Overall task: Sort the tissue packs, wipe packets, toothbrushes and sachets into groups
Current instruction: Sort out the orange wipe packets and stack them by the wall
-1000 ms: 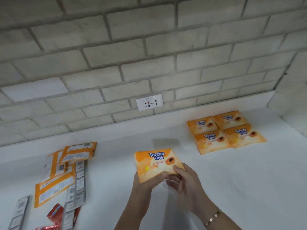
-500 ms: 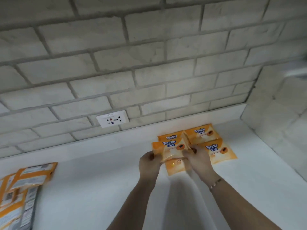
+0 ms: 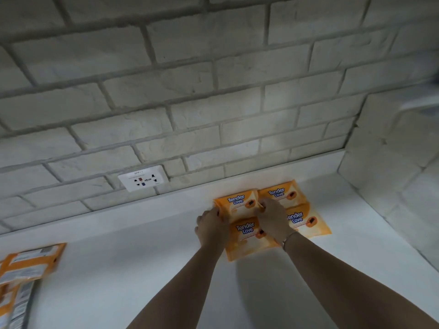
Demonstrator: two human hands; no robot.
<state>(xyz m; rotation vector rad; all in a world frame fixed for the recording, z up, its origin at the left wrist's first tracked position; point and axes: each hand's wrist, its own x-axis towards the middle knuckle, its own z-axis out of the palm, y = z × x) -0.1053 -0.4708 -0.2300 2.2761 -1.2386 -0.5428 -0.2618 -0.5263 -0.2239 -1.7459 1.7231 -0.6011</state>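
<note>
Several orange "Tender Love" wipe packs lie grouped on the white counter (image 3: 142,269) near the back wall. The far-left pack (image 3: 238,204) sits on the group. My left hand (image 3: 211,225) grips its left edge. My right hand (image 3: 270,217) pinches its right edge. Around it lie a far-right pack (image 3: 280,193), a near-right pack (image 3: 306,220) and a near-left pack (image 3: 249,237), each partly covered by my hands.
At the far left edge lie orange packets (image 3: 32,260), printed backs up, with grey-white sachets (image 3: 19,307) below them. A wall socket (image 3: 142,178) is set in the brick wall. A side wall (image 3: 392,186) closes off the counter on the right.
Both hands carried the orange pack from the counter's middle rightward and back to the group, lowering it onto the far-left spot. The view swung right with them.
</note>
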